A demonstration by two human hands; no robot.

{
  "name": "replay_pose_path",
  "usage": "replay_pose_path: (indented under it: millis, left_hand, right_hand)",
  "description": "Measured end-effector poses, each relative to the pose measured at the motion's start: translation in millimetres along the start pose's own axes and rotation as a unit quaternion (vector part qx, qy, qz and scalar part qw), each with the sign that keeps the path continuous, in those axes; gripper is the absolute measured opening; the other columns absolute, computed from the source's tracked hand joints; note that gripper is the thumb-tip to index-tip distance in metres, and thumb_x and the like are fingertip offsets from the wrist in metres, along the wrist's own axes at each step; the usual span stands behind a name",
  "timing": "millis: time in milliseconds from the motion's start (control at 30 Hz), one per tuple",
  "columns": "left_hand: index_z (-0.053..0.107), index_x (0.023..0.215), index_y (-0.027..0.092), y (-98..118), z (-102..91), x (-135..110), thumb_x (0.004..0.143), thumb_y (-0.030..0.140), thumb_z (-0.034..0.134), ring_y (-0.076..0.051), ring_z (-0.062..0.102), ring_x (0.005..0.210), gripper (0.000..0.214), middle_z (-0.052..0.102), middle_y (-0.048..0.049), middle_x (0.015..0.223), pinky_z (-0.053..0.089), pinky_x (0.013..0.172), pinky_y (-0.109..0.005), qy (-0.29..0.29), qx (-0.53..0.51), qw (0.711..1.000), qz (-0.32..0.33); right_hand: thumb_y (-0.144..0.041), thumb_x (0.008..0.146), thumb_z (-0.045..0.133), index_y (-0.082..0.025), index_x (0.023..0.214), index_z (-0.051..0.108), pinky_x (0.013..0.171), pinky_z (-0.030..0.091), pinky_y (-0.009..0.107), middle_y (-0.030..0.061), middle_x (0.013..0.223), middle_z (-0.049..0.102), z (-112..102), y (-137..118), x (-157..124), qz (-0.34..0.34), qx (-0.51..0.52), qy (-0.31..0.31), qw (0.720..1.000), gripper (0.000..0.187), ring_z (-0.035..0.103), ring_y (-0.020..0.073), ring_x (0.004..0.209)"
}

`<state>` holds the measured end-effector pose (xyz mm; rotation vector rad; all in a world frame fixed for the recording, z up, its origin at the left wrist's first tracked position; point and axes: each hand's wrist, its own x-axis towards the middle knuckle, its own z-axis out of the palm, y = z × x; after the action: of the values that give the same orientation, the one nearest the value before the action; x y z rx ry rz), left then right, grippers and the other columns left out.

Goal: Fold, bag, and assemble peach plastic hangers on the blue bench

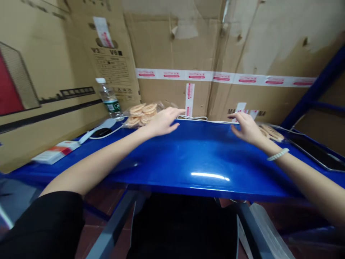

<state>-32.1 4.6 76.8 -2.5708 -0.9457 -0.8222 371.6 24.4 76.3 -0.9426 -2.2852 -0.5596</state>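
Note:
Both arms reach forward over a glossy blue table (172, 154). My left hand (165, 121) hovers near the back, thumb apart from the stretched fingers, holding nothing. Just left of it lies a clear plastic bag of pale ring-shaped snacks (141, 114), partly behind the hand. My right hand (246, 126) is raised at the right, fingers and thumb apart, with nothing in it. Behind its wrist, partly hidden, lies another bag of similar pale pieces (272, 133). A beaded bracelet (278, 154) circles the right wrist.
A water bottle (110, 99) stands at the back left. Nearby lie a black mouse-like object (101, 132) and a white-and-orange box (56, 152). A dark flat device (318, 153) lies at right. White cable (194, 117) runs along the back, before cardboard walls (167, 43).

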Motion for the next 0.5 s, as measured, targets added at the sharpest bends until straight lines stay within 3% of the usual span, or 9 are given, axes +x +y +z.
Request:
replay_pose_path:
  millis: [133,200,267,367,433,500]
  left_hand:
    - [0.063,0.126,0.018,-62.8,-28.3,-37.9,0.083,0.021,0.061,-0.03,0.061,0.121,0.043,0.069,-0.0106,0.127,0.042,0.113,-0.044,0.148,-0.018,0.972,-0.179]
    - [0.065,0.117,0.019,-90.5,-34.3,-54.0,0.08,0.02,0.06,-0.029,0.062,0.118,0.038,0.071,-0.0101,0.12,0.042,0.113,-0.042,0.216,-0.019,0.938,-0.271]
    - [0.065,0.109,0.018,-115.5,-36.2,-68.7,0.079,0.021,0.059,-0.028,0.063,0.114,0.031,0.071,-0.01,0.116,0.043,0.111,-0.039,0.257,-0.02,0.899,-0.355]
    - [0.065,0.098,0.018,-143.9,-33.4,-87.2,0.08,0.028,0.062,-0.026,0.066,0.105,0.021,0.073,-0.0091,0.102,0.048,0.102,-0.034,0.29,-0.067,0.809,-0.507]
    - [0.066,0.083,0.019,-154.6,-29.1,-95.3,0.081,0.04,0.065,-0.03,0.068,0.098,0.022,0.072,-0.0105,0.087,0.051,0.094,-0.037,0.267,-0.11,0.761,-0.581]
    - [0.065,0.072,0.019,-159.2,-24.5,-99.1,0.082,0.051,0.066,-0.032,0.068,0.089,0.034,0.071,-0.0121,0.078,0.053,0.088,-0.039,0.247,-0.163,0.742,-0.602]
  right_hand:
    - [-0.015,0.085,0.055,-0.019,0.116,0.06,0.1,0.049,0.045,0.015,0.117,0.069,51.6,-72.4,78.8,-0.019,0.14,-0.04,0.989,0.031,0.064,0.0305,0.114]
    - [-0.009,0.082,0.054,-0.019,0.113,0.061,0.1,0.05,0.041,0.0136,0.115,0.071,79.7,-105.1,116.3,0.01,0.228,-0.056,0.972,0.033,0.065,0.0268,0.108]
    - [-0.005,0.08,0.054,-0.019,0.11,0.062,0.094,0.052,0.036,0.0089,0.104,0.072,106.8,-133.4,152.9,0.086,0.325,-0.065,0.939,0.033,0.068,0.0226,0.097]
    - [-0.002,0.076,0.063,-0.019,0.093,0.063,0.088,0.052,0.031,0.0041,0.09,0.07,140.8,-165.3,202.8,0.303,0.431,-0.044,0.849,0.024,0.067,0.0197,0.091]
    - [-0.004,0.077,0.068,-0.018,0.091,0.062,0.081,0.054,0.03,0.0034,0.083,0.067,156.9,-179.2,229.0,0.352,0.45,-0.057,0.819,0.02,0.066,0.0189,0.083]
    - [-0.011,0.079,0.073,-0.018,0.092,0.062,0.075,0.055,0.03,0.0027,0.078,0.065,167.4,-188.1,247.3,0.375,0.467,-0.079,0.797,0.019,0.064,0.0182,0.076]
